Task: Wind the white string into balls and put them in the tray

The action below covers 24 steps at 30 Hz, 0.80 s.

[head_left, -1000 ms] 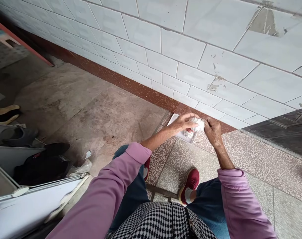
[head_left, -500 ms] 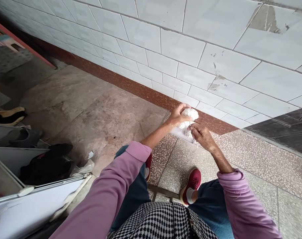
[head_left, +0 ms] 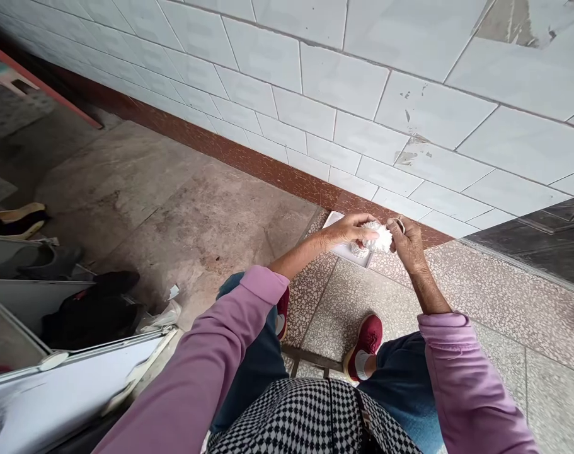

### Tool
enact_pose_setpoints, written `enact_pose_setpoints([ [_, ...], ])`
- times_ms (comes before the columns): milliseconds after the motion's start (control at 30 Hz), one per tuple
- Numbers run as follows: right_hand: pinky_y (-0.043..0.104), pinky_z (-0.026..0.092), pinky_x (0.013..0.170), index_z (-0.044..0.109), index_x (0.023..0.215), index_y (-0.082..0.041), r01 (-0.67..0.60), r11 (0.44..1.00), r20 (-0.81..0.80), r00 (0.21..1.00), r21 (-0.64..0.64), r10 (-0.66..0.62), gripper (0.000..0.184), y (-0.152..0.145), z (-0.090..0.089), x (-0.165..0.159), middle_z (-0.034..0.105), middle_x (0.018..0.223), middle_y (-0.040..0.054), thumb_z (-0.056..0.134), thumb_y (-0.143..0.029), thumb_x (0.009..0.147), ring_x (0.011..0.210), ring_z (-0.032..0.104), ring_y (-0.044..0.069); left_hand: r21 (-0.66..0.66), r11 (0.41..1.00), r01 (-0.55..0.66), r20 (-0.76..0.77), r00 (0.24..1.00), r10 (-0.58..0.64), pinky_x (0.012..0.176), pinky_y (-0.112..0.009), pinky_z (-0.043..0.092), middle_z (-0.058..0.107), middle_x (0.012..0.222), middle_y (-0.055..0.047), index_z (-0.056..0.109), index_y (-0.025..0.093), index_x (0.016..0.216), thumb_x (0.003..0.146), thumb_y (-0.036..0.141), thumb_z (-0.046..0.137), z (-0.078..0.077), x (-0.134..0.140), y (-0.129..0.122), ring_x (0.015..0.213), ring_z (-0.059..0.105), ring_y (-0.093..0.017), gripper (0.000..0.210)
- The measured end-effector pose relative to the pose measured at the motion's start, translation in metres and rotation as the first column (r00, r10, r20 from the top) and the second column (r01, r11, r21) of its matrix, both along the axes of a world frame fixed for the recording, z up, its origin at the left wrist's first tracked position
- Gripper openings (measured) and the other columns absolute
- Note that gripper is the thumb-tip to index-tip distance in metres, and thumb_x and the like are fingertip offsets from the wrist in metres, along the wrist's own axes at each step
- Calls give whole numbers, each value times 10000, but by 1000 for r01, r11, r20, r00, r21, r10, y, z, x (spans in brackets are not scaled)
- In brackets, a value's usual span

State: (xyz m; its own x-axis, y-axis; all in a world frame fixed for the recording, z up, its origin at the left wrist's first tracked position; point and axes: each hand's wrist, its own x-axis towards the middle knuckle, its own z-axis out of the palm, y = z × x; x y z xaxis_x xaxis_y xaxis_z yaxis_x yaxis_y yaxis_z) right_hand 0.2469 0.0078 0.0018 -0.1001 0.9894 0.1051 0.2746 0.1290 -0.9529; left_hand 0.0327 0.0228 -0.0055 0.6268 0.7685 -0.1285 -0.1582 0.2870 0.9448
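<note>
My left hand (head_left: pixel 350 231) is closed around a ball of white yarn (head_left: pixel 377 237), its fingers and thumb wrapped on the ball's left side. Close against the right side of the ball is my right hand (head_left: pixel 408 244), with thumb and forefinger pinched together. A small pale loop shows at those fingertips, too small to name. Below the left hand a shallow white box (head_left: pixel 334 218) lies on the floor by the wall. Another white ball (head_left: pixel 360 250) is inside it, partly hidden by the hand.
A tiled wall (head_left: pixel 343 132) with a brown skirting rises just beyond the hands. Red shoes (head_left: pixel 368 343) stand on the speckled floor below. At left are a white-sided rack (head_left: pixel 79 372) with dark items and a black-and-tan shoe (head_left: pixel 17 221). A dark door panel (head_left: pixel 542 243) stands at right.
Both hands have moved right with the yarn ball, uncovering more of the white box. The ball has turned and looks looser. My right hand has risen from below the ball to its right side.
</note>
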Motion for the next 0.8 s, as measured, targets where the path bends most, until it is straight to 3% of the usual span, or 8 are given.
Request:
enact_pose_setpoints([
  [133,294,337,469,569,861,-274,16,1000,-26,1000,5,-16,488,0,-4,-7,458,580,-71,696,-723,1004,479,383,136,-134,991,-31,173,983,54,705,-327,574,731,971,-59,688,183,1120,727,544,945,2,-1,0,822,704,-171,592],
  [233,306,397,575,569,821,-264,-5,995,60,998,96,-1,529,-6,-3,-16,521,656,-34,678,-747,1009,595,445,156,-165,974,-156,247,949,194,753,-340,595,748,1043,-80,636,198,1119,678,555,971,2,-1,5,897,730,-193,658],
  [367,330,445,651,650,837,-249,-168,983,140,978,75,156,591,-20,7,-29,629,736,14,614,-801,1046,677,539,185,-107,910,-401,95,907,411,757,-332,576,732,1031,-47,566,212,1092,639,472,981,-2,-7,17,874,714,-173,668],
  [467,318,401,576,680,853,-247,-244,970,46,969,-9,244,618,-24,19,-27,545,649,-20,649,-843,1017,580,466,161,76,864,-497,-93,859,503,718,-284,513,694,925,6,599,206,1059,597,370,969,-3,-14,22,811,636,-136,614],
  [533,311,363,525,673,848,-251,-229,973,-34,973,-35,228,602,-21,25,-19,484,600,-47,708,-836,988,521,410,143,199,871,-450,-162,861,482,716,-270,484,687,902,12,647,195,1036,581,326,953,0,-17,21,814,604,-132,563],
  [600,309,338,501,641,815,-258,-154,988,-79,985,-11,152,587,-15,28,-10,467,576,-58,760,-814,963,496,387,133,236,916,-325,-189,909,372,719,-268,481,709,925,-6,700,183,1038,613,348,940,5,-17,16,827,611,-137,515],
  [700,309,322,496,596,776,-265,-30,998,-69,997,46,33,585,-6,23,1,454,557,-61,781,-792,953,489,368,129,118,983,-138,-127,980,153,705,-264,508,737,943,-29,740,180,1066,697,451,917,11,-12,8,823,651,-140,491],
  [800,308,340,503,601,796,-266,-15,998,-14,1000,54,16,569,-3,12,2,467,568,-53,735,-788,977,505,394,140,-46,994,-97,35,994,99,705,-262,543,729,921,-25,724,185,1055,697,494,942,11,-6,4,806,672,-133,522],
])
